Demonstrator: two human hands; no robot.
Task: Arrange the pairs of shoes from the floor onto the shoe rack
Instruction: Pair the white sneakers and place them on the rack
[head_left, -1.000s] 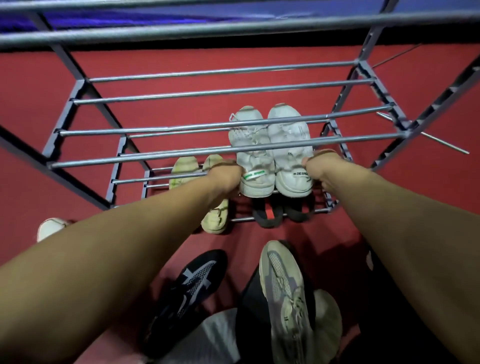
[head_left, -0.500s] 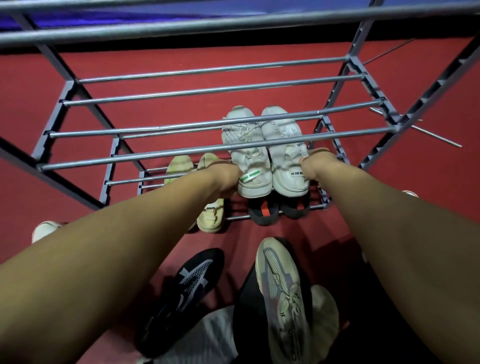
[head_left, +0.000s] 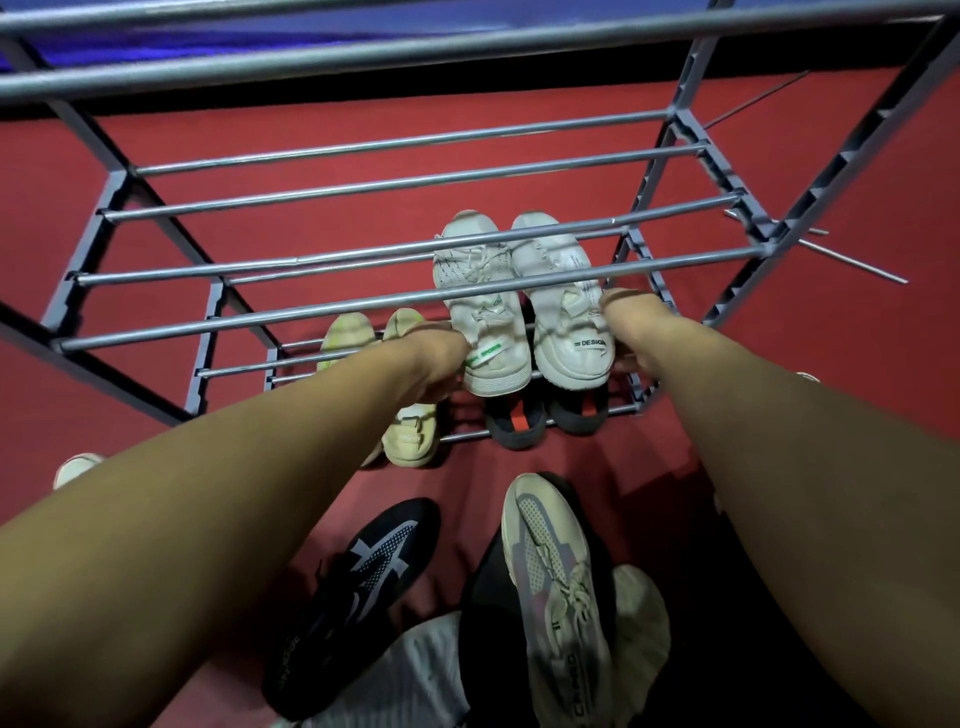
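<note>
A grey metal shoe rack with bar shelves stands on red floor. A pair of white sneakers sits on a lower shelf, left one and right one side by side. My left hand grips the left sneaker at its heel side. On the other sneaker's outer side my right hand holds on. Cream shoes and dark shoes rest on the bottom shelf. A black sneaker and a beige sneaker lie on the floor in front.
Upper rack bars cross close overhead. Another pale shoe peeks out at the left on the floor. A grey and black garment lies near the bottom edge.
The white sneakers have shifted slightly left and deeper on the shelf with both hands still on them. The view has tilted a little.
</note>
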